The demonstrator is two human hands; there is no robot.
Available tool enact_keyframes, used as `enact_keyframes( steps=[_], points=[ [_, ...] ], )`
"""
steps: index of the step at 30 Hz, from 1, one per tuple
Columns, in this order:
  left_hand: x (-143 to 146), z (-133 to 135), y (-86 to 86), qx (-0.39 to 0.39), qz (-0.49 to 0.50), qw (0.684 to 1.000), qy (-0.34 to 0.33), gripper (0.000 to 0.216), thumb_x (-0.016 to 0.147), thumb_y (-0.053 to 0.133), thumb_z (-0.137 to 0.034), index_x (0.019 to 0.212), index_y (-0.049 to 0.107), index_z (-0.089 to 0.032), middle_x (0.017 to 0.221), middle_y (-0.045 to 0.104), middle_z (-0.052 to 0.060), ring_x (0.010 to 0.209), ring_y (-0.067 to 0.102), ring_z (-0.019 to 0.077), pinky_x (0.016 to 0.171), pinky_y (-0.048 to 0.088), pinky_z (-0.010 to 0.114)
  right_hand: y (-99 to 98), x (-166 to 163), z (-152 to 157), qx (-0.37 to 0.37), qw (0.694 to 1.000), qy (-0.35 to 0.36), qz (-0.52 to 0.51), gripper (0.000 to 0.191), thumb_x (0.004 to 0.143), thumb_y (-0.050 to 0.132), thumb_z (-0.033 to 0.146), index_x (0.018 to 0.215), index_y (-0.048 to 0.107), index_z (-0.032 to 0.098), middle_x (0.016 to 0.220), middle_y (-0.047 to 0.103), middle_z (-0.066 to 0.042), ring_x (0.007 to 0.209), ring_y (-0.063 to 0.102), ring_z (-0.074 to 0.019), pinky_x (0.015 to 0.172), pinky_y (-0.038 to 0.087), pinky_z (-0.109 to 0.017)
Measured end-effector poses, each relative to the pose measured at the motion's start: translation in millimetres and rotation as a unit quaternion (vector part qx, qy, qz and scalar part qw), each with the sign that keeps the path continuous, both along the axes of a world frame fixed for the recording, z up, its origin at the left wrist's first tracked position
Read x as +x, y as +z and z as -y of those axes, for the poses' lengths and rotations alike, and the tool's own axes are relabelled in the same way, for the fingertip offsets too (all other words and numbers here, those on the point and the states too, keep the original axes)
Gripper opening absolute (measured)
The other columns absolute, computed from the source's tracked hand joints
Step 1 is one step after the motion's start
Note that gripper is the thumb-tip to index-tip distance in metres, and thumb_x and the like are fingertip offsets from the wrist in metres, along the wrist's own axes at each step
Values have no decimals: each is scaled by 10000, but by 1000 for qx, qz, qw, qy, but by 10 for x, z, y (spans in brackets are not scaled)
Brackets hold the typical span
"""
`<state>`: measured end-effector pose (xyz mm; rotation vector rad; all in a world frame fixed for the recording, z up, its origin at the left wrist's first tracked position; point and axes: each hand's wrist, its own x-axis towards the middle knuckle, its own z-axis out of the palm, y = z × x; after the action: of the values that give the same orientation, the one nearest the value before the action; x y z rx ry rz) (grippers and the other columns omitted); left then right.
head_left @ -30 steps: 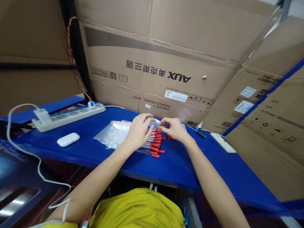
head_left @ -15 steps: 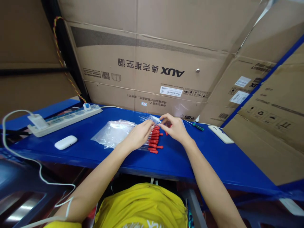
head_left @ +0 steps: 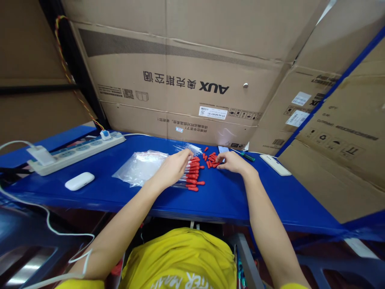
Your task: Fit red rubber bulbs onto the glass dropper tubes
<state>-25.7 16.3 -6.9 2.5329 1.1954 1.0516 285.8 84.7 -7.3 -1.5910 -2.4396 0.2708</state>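
Note:
A row of clear tubes with red caps [head_left: 192, 176] lies on the blue table [head_left: 228, 200]. My left hand [head_left: 171, 168] rests on this row, fingers curled, their tips pinching a bare clear tube [head_left: 192, 149] at the far end. A small heap of loose red caps [head_left: 210, 157] lies just right of the row. My right hand [head_left: 234, 162] is at that heap's right edge, fingers pinched together on a red cap.
A clear plastic bag [head_left: 140, 168] lies left of the tubes. Farther left are a white earbud case [head_left: 80, 180] and a power strip [head_left: 75, 150] with a charger and cable. A green pen [head_left: 248, 156] and a white flat device [head_left: 275, 164] lie right. Cardboard boxes [head_left: 180, 80] wall the back.
My hands were together over the tubes, the right at the left's fingertips. The right hand has since moved right to the loose caps. The left stays on the row.

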Motion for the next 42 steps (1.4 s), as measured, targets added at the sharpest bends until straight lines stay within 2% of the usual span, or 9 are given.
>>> enact_keyframes(
  steps=[8,10,15,20,25,32,35,39,42],
  points=[
    [3,34,59,-5,-11,1000,2,284,1147,366,-364,1221,618,-255,1108,787,66,971,751,259,822,511,335,10,-126,12,19,1000,-13,21,140,771,803,110,774,707,211,795,764,-24,723,645,-179,641,356,-271],
    [3,29,52,-12,-6,1000,9,292,1151,359,-376,1233,610,-251,1083,788,65,955,755,263,807,502,334,10,-124,13,17,1000,-1,15,148,773,769,83,842,726,207,792,755,-10,705,637,-161,645,366,-259],
    [6,3,23,2,19,1000,-4,309,1158,345,-377,1125,605,-212,1064,771,97,990,742,263,843,495,339,7,-113,10,17,997,32,-68,400,824,680,96,1206,765,180,769,719,19,679,631,-146,675,429,-247],
    [6,0,33,21,-4,1000,-4,305,1156,366,-356,1017,599,-217,976,750,71,877,709,229,768,452,305,13,-152,28,35,991,44,-118,256,829,676,168,1053,797,179,725,710,11,649,625,-155,649,424,-266],
    [-6,-4,27,10,-73,996,41,317,1164,350,-386,1095,617,-229,920,765,61,829,725,251,683,389,300,0,-181,33,31,986,48,-155,213,773,675,150,968,751,187,732,717,13,665,624,-159,637,426,-253],
    [4,9,35,12,-104,994,43,343,1169,328,-401,1092,614,-226,919,767,63,838,732,259,684,376,307,-27,-206,27,24,987,59,-146,341,838,554,100,1059,791,204,808,761,-8,660,629,-154,665,445,-265],
    [8,22,59,7,-102,994,50,345,1167,331,-397,1075,614,-223,866,745,55,809,718,259,670,360,306,-20,-205,9,57,986,33,-154,288,862,582,131,1063,777,200,809,754,-16,681,629,-166,679,445,-282],
    [13,28,73,6,-102,993,56,346,1164,326,-397,1069,611,-224,791,707,45,764,700,254,647,344,302,25,-287,40,66,950,40,-303,177,864,743,315,995,700,204,771,734,-5,706,643,-181,705,485,-301],
    [15,24,64,14,-97,994,52,345,1164,325,-403,1052,598,-225,751,680,34,719,684,244,632,324,296,76,-449,132,13,896,64,-438,302,838,830,465,895,656,225,771,720,8,660,625,-160,644,489,-287]
  ],
)
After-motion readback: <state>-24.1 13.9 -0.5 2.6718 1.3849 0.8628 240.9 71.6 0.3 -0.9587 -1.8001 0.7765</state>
